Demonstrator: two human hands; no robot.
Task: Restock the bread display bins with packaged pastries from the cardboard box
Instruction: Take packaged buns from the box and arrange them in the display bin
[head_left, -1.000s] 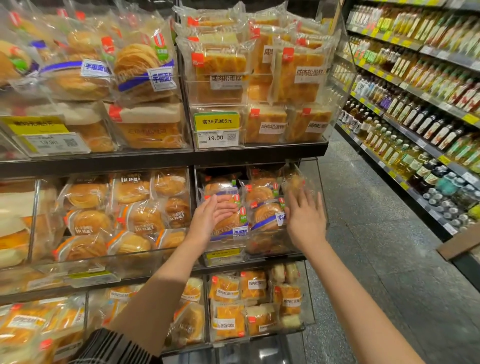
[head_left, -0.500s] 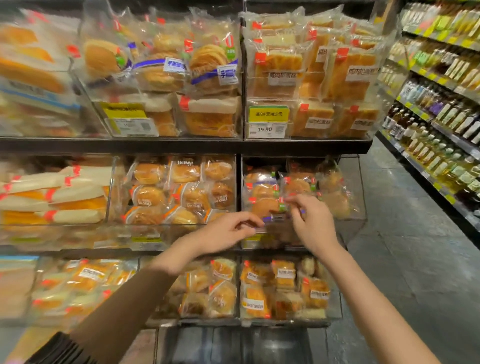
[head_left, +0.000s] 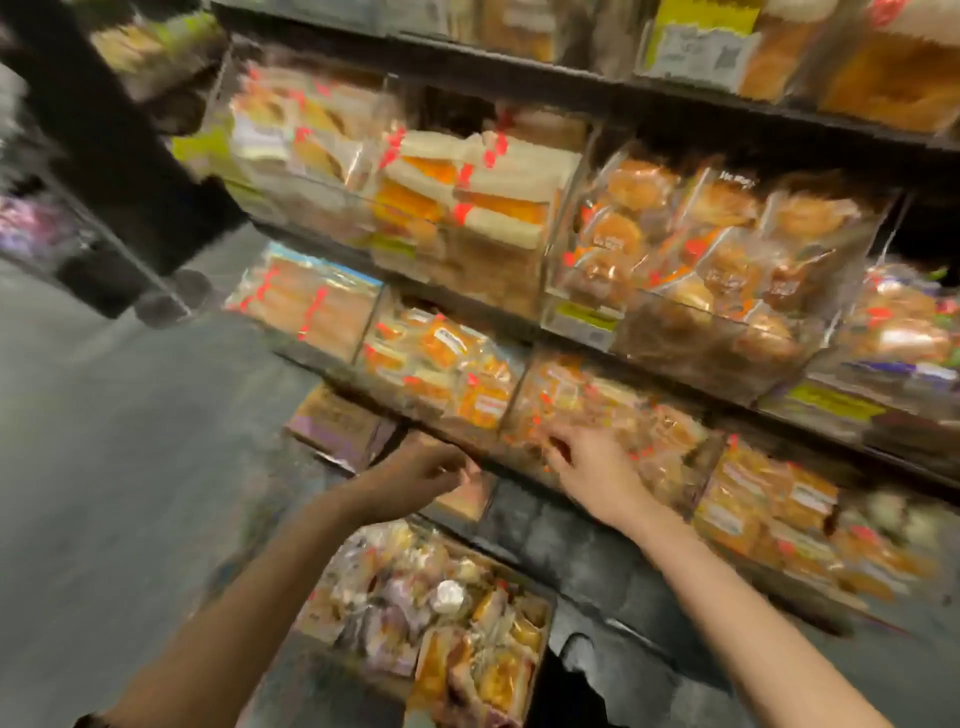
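Both bare forearms reach forward from the bottom of the view, the left one rising from about 7 o'clock and the right one from about 5 o'clock, converging toward the centre. The left hand (head_left: 423, 474) sits just left of centre with its fingers (head_left: 457, 470) loosely curled and pointing toward 3 o'clock, while the right hand (head_left: 589, 460) lies near it at its 3 o'clock side, back turned up, fingers (head_left: 553, 441) bent and pointing toward 10 o'clock. The picture is blurred, so whether either hand pinches anything cannot be told; a dark striped cuff (head_left: 91, 719) shows at the left arm's lower end.
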